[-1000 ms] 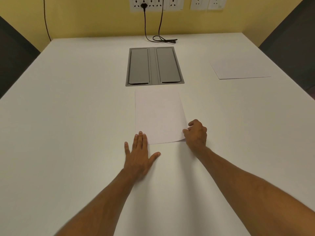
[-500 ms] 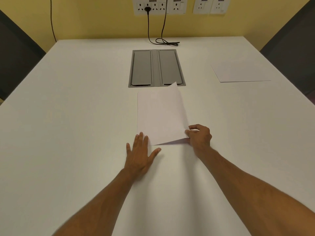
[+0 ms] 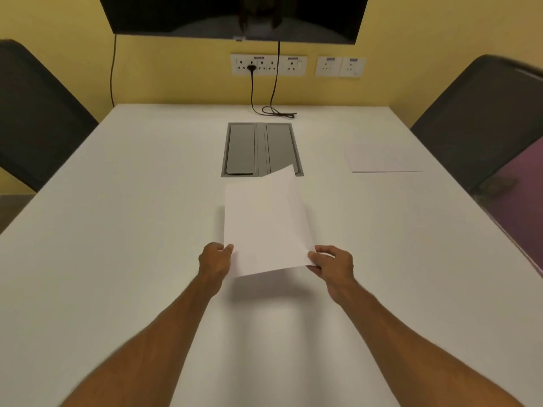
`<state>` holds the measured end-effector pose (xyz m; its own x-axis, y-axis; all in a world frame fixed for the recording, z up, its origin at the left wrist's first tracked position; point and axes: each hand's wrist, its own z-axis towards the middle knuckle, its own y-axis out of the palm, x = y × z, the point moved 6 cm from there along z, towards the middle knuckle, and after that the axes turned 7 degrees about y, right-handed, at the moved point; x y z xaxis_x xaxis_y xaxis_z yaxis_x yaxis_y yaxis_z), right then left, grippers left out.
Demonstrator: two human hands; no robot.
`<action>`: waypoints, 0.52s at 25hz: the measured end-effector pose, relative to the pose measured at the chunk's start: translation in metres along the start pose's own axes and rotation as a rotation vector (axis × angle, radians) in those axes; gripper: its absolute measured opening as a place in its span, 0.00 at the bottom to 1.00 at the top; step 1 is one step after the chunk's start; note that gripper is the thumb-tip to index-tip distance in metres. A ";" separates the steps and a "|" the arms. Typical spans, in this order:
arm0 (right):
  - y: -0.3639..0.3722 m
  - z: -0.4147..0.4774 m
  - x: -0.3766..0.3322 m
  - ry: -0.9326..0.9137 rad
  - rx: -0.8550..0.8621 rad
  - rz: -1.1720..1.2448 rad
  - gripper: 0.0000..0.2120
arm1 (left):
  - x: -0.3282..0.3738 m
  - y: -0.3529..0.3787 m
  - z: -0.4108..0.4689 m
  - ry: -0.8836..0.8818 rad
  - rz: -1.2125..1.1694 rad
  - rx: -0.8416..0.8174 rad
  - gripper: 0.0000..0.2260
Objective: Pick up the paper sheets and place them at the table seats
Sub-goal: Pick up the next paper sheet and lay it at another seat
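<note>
A white paper sheet (image 3: 266,223) hangs tilted above the middle of the white table (image 3: 117,230), its far edge raised over the grey hatch. My left hand (image 3: 214,261) pinches its near left edge and my right hand (image 3: 332,264) grips its near right corner. Whether it is one sheet or more I cannot tell. A second paper sheet (image 3: 382,155) lies flat on the table at the far right, in front of the right chair.
A grey cable hatch (image 3: 260,148) is sunk into the table centre. Dark chairs stand at the left (image 3: 35,118) and right (image 3: 484,118) sides. A black cable (image 3: 276,111) lies at the far edge below wall sockets (image 3: 267,64). A dark screen (image 3: 235,16) hangs on the yellow wall.
My left hand left the table and took the sheet's left edge. Both hands lifted the sheet off the table. The view tilted up, showing the chairs and screen.
</note>
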<state>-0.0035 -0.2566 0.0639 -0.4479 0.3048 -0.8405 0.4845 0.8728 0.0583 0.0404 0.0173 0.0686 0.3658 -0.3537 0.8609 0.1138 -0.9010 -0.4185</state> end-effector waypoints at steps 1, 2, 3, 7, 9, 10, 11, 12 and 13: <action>-0.004 -0.013 0.000 0.003 -0.018 0.006 0.09 | 0.000 -0.008 -0.009 -0.018 -0.078 0.003 0.08; -0.008 -0.027 0.000 0.009 -0.037 0.013 0.08 | -0.003 -0.016 -0.018 -0.036 -0.153 0.001 0.09; -0.011 -0.042 0.000 0.015 -0.055 0.017 0.08 | -0.005 -0.024 -0.028 -0.058 -0.205 -0.006 0.10; -0.025 -0.093 -0.001 0.033 -0.137 0.014 0.05 | -0.006 -0.046 -0.068 -0.101 -0.371 -0.026 0.03; -0.036 -0.116 -0.006 0.043 -0.166 0.014 0.04 | 0.002 -0.053 -0.090 -0.081 -0.434 -0.048 0.05; -0.043 -0.127 -0.008 0.052 -0.174 -0.001 0.05 | 0.005 -0.055 -0.102 -0.069 -0.455 -0.060 0.06; -0.050 -0.137 -0.011 0.056 -0.172 -0.027 0.06 | 0.008 -0.057 -0.114 -0.059 -0.461 -0.074 0.06; -0.058 -0.145 -0.014 0.055 -0.160 -0.058 0.07 | 0.011 -0.057 -0.126 -0.054 -0.471 -0.092 0.06; -0.068 -0.155 -0.018 0.049 -0.138 -0.085 0.08 | 0.014 -0.057 -0.141 -0.052 -0.472 -0.119 0.06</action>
<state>-0.1449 -0.2620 0.1585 -0.5208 0.2427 -0.8184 0.3369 0.9394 0.0642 -0.0908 0.0282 0.1452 0.3456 0.1106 0.9319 0.1731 -0.9835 0.0525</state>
